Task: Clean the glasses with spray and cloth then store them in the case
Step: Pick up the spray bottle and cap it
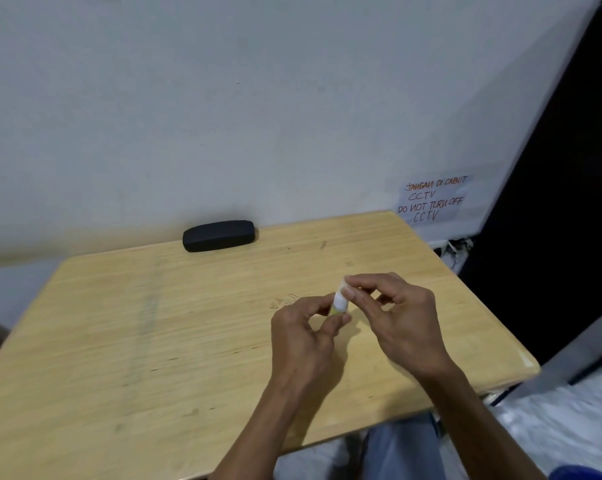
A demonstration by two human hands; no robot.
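Note:
A small white spray bottle [339, 301] with a yellowish lower part stands upright between both hands, right of the table's middle. My left hand [304, 336] pinches its lower part with thumb and fingertips. My right hand [401, 315] pinches its top with thumb and forefinger. A black glasses case [219, 235] lies shut at the table's far edge, against the wall, well clear of both hands. No glasses or cloth are in view.
The light wooden table [154, 341] fills the lower view, its right edge near a dark doorway [569, 202]. A handwritten paper notice [433, 199] is stuck on the wall, with cables [457, 247] below it.

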